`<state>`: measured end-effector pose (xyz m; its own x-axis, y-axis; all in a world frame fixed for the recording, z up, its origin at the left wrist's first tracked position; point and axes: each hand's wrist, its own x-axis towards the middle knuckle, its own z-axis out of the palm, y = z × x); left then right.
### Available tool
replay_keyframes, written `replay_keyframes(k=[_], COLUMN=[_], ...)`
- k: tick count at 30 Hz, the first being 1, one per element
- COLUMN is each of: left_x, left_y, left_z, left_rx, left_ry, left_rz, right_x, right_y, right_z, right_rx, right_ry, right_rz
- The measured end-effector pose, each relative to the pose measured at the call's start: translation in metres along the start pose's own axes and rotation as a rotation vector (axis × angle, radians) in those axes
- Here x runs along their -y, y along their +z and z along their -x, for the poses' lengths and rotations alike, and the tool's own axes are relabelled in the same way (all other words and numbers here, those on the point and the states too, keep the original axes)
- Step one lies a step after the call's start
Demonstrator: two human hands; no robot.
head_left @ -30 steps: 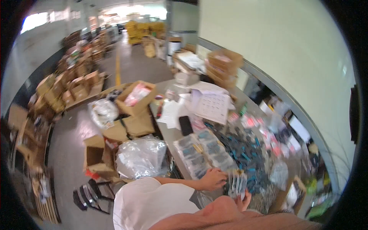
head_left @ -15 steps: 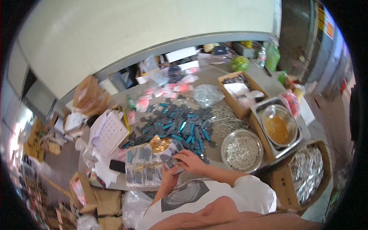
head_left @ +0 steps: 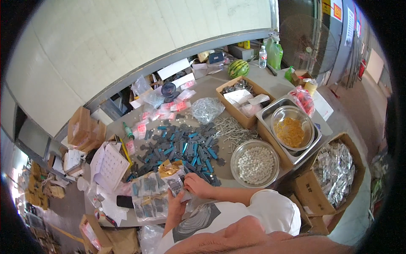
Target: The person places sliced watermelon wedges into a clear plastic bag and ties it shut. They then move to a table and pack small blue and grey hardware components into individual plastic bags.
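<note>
A small clear plastic bag (head_left: 175, 185) with dark parts inside is held up near the table's front edge. My left hand (head_left: 177, 202) grips it from below, thumb along its side. My right hand (head_left: 198, 185) is closed at the bag's right edge; its fingertips are partly hidden. Beneath and left of the hands lie several filled clear bags (head_left: 148, 186) in rows. Gold-coloured packets (head_left: 169, 168) rest just beyond the held bag. Farther out spreads a heap of dark grey and blue plastic pieces (head_left: 182, 146).
Right of the heap are metal screws (head_left: 235, 132), a bowl of white pieces (head_left: 256, 164) and a steel bowl of yellow rubber bands (head_left: 290, 132). A carton of silvery packets (head_left: 334, 173) stands at the right. Papers (head_left: 111, 167) and a black phone (head_left: 124, 201) lie left.
The view has turned, so the table appears farther left. Both hands stay on the small bag, and my right fingers have shifted slightly along its edge.
</note>
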<state>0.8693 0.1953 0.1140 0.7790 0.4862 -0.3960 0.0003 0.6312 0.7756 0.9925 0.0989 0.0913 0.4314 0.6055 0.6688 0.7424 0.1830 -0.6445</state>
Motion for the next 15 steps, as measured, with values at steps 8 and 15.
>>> replay_keyframes(k=[8, 15], left_x=[0.021, 0.005], left_y=[-0.021, -0.011], left_z=[-0.011, 0.002], left_rx=[-0.086, -0.127], left_ry=[-0.086, -0.036], left_rz=[-0.042, -0.115], right_x=[0.002, 0.016], right_y=[-0.017, -0.021], right_z=[-0.016, -0.042], right_rx=[0.256, 0.419], right_ry=[0.212, 0.483], right_rz=[0.014, -0.042])
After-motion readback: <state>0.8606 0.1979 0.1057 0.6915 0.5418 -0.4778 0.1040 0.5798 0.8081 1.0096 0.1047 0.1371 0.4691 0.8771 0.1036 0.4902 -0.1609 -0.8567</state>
